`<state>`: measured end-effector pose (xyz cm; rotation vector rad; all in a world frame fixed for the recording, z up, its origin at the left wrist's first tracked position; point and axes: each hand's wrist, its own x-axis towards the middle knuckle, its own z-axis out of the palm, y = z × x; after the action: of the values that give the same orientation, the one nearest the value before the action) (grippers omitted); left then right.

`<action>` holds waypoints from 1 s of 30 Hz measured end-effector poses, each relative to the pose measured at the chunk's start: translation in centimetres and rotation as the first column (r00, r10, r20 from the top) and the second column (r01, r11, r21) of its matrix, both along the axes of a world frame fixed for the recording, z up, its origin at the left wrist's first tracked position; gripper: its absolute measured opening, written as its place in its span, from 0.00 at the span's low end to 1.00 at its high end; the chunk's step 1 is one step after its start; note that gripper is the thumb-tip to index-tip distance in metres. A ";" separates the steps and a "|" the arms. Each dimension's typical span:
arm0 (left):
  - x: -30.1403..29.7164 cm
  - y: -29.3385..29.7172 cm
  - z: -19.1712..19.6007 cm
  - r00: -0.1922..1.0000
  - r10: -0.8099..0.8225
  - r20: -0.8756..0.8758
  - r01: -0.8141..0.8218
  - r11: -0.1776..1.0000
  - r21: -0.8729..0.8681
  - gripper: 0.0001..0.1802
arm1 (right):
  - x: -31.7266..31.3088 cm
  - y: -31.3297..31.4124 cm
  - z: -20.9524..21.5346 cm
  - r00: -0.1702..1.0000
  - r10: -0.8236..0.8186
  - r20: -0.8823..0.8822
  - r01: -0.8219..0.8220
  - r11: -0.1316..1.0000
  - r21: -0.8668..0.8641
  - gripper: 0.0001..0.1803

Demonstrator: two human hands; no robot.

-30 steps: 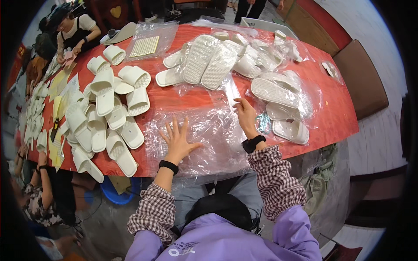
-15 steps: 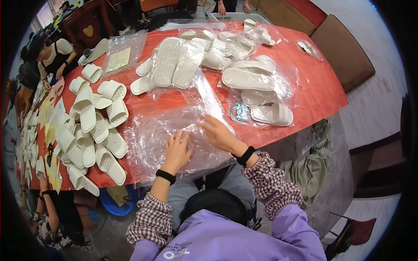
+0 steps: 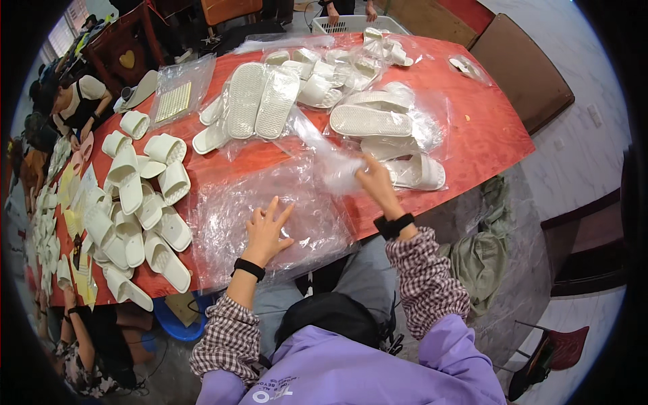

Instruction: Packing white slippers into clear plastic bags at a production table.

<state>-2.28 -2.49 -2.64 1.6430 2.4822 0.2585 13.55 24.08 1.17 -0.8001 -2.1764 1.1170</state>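
Note:
My left hand (image 3: 268, 233) lies with fingers spread on a stack of flat clear plastic bags (image 3: 229, 216) at the table's near edge. To its right, my right hand (image 3: 379, 187) has its fingers curled together at a motion-blurred piece of clear plastic (image 3: 341, 174), which it seems to pinch. Just beyond that hand are bagged white slippers (image 3: 371, 121) and a loose-looking white slipper (image 3: 422, 173). Behind the bag stack lies a large bagged pair of white slippers (image 3: 260, 101), soles up. A pile of unbagged white slippers (image 3: 142, 202) sits left of my left hand.
The red table (image 3: 486, 135) carries more bagged slippers (image 3: 324, 74) at the back and a sheet of yellowish stickers (image 3: 174, 101) in plastic. Co-workers sit along the left side; one person's hands hold a white basket (image 3: 358, 25) at the far edge. A blue tub (image 3: 177, 317) stands below.
My right hand has moved right, away from the bag stack, and clear plastic now blurs beside it. The teal coil there is now hidden. My left hand stays on the bags, fingers wider apart.

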 end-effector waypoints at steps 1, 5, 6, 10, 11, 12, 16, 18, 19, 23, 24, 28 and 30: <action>0.1 0.3 0.4 1.000 -0.004 0.000 0.004 1.000 0.006 0.53 | -0.4 1.0 2.2 0.996 -0.074 -0.043 0.071 0.995 -0.077 0.24; 0.1 2.3 2.3 0.999 -0.050 0.014 0.051 0.992 -0.112 0.57 | -3.6 4.6 6.6 0.980 -0.146 -0.133 0.159 0.983 0.087 0.25; -0.2 2.6 2.5 0.997 -0.072 0.037 0.077 0.986 -0.151 0.58 | -4.6 3.7 8.5 0.981 -0.135 -0.137 0.152 0.981 0.121 0.24; -1.9 3.6 1.8 0.990 -0.079 0.118 0.106 0.964 -0.243 0.58 | -5.7 0.0 11.6 0.998 -0.054 -0.028 0.056 0.996 0.076 0.24; -2.1 3.9 1.8 0.987 -0.062 0.150 0.101 0.956 -0.274 0.57 | -5.1 -1.4 10.5 0.999 0.032 -0.024 -0.025 0.967 0.254 0.24; -2.3 4.0 1.8 0.983 -0.039 0.178 0.093 0.948 -0.305 0.57 | -4.5 -2.9 9.2 0.993 0.120 -0.006 -0.106 0.900 0.424 0.25; -2.4 3.9 0.9 0.983 -0.098 0.156 0.132 0.966 -0.223 0.56 | 0.9 -7.2 -2.5 0.861 0.208 0.464 -0.482 0.628 0.612 0.30; -2.0 3.1 1.6 0.987 -0.110 0.115 0.130 0.974 -0.184 0.54 | 2.1 -7.8 -3.5 0.877 0.201 0.436 -0.439 0.703 0.559 0.31; -1.9 2.9 2.0 0.988 -0.110 0.107 0.128 0.975 -0.181 0.54 | 2.3 -7.6 -3.8 0.893 0.189 0.409 -0.392 0.773 0.499 0.32; -3.2 1.0 1.1 0.979 -0.126 0.162 0.136 0.989 -0.052 0.47 | -0.6 -7.3 2.7 0.716 0.150 0.682 -0.614 0.600 0.512 0.37; -3.5 1.5 1.0 0.959 -0.141 0.246 0.144 0.990 0.004 0.45 | -1.4 -7.2 2.7 0.722 0.132 0.680 -0.603 0.603 0.523 0.37; -5.8 0.9 4.1 0.900 -0.192 0.392 0.182 0.981 0.063 0.31 | -5.2 -7.8 0.9 0.821 0.461 0.338 -0.570 0.619 0.541 0.36; -7.0 1.0 8.2 0.755 -0.057 0.653 0.021 0.998 0.063 0.28 | -4.3 -6.8 -2.7 0.823 0.363 0.437 -0.567 0.586 0.580 0.37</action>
<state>-9.28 -1.47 5.61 1.3020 1.9050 0.7572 9.30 17.26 -1.57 -0.0041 -2.8553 0.2858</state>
